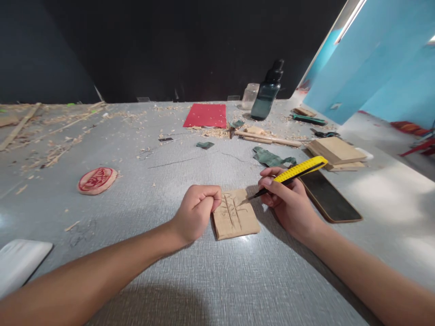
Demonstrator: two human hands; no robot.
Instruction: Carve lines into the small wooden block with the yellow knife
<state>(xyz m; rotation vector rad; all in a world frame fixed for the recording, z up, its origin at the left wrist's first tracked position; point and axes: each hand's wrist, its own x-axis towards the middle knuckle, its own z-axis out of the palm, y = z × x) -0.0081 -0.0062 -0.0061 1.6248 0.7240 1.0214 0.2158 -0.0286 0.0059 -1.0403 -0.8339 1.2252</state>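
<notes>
A small square wooden block (249, 222) with carved lines like a branching plant lies flat on the grey table. My left hand (197, 210) is closed at the block's upper left edge, its curled fingers pressed against it. In my right hand (288, 201) is a yellow and black utility knife (299, 169), held like a pen. The blade points down and left at the block's upper right part; whether it touches the wood I cannot tell. A smartphone (331, 195) lies beside my right hand.
A round wooden piece with a red design (97, 180) lies left. Behind are red paper (205, 116), green sandpaper pieces (270, 157), a dark bottle (266, 97), a clear jar (250, 96) and stacked wooden blocks (336, 150). Wood shavings litter the table; a white object (23, 260) sits front left.
</notes>
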